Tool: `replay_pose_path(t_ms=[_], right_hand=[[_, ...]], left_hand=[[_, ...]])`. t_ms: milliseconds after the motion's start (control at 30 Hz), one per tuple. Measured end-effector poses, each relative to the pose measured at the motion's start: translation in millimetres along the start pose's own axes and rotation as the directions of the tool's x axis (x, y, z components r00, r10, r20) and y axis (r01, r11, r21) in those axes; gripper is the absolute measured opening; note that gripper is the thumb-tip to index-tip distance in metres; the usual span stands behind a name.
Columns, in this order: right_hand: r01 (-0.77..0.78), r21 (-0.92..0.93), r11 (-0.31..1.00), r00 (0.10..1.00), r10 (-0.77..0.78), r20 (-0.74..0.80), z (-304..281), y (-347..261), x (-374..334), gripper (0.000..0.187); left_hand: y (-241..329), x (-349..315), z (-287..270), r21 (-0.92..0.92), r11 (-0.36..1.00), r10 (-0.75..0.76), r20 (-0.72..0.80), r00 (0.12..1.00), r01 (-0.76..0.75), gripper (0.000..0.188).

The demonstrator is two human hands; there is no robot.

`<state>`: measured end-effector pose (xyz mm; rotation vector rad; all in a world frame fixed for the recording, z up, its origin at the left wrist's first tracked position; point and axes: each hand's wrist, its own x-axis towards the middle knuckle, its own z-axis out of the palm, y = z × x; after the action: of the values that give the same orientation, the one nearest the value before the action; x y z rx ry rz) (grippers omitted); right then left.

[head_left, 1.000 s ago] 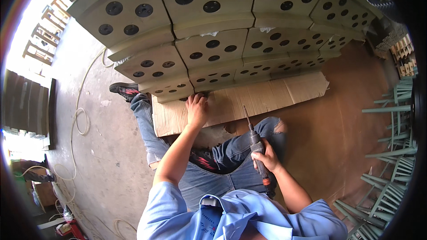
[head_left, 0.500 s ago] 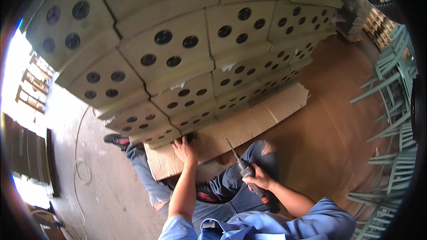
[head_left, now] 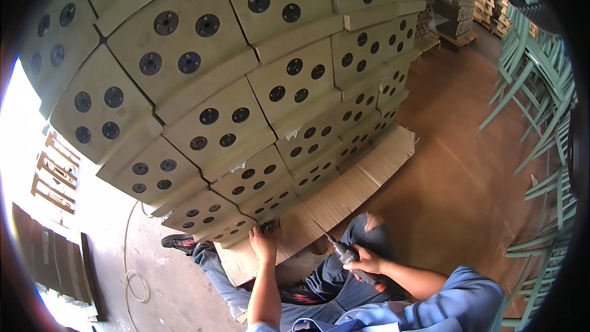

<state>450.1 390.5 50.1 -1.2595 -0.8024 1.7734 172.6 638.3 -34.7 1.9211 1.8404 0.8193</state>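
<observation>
A tall stack of beige box-like pieces [head_left: 230,83] rises in front of me, its faces set with groups of black round discs [head_left: 209,115]. At the stack's foot, my left hand [head_left: 264,247] has its fingers curled against a small dark piece [head_left: 268,226] by the lowest row. The fingers partly hide that piece, and its full shape is unclear. My right hand [head_left: 367,262] is wrapped round a dark power screwdriver [head_left: 344,252] with a reddish rear end. Its long thin bit [head_left: 321,227] points up and left over the cardboard sheet [head_left: 350,193], apart from the stack.
My bent legs in torn jeans [head_left: 369,233] lie close around the work. A pale hose [head_left: 126,270] runs along the floor at left, near stacked brown boards [head_left: 52,252]. Green metal frames [head_left: 547,209] crowd the right side. More stacks [head_left: 455,0] stand at the far right.
The view has tilted up, so the stack and both hands sit lower in the picture. My left hand stays at the stack's base, and my right hand keeps its hold on the power screwdriver.
</observation>
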Motion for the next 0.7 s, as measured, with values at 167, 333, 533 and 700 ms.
replay_pose_path(t_ms=[167,333,533,700], right_hand=[[-0.013,0.005,1.0,1.0,0.014,-0.012,-2,0,-4,0.055],[-0.009,0.006,1.0,1.0,0.009,0.001,-1,-2,-4,0.055],[-0.006,0.004,1.0,1.0,0.006,0.015,-1,1,-2,0.056],[-0.032,-0.022,0.999,0.999,0.032,0.013,-5,1,-3,0.051]], left_hand=[[-12,-1,-6,-0.214,0.976,0.018,-0.069,0.997,-0.033,0.03],[-30,-4,-3,-0.629,0.758,-0.214,0.011,0.977,0.173,0.019],[-49,0,-5,-0.817,0.356,-0.413,0.299,0.86,0.454,0.005],[-36,-1,-14,-0.857,0.072,-0.362,0.455,0.814,0.511,0.005]])
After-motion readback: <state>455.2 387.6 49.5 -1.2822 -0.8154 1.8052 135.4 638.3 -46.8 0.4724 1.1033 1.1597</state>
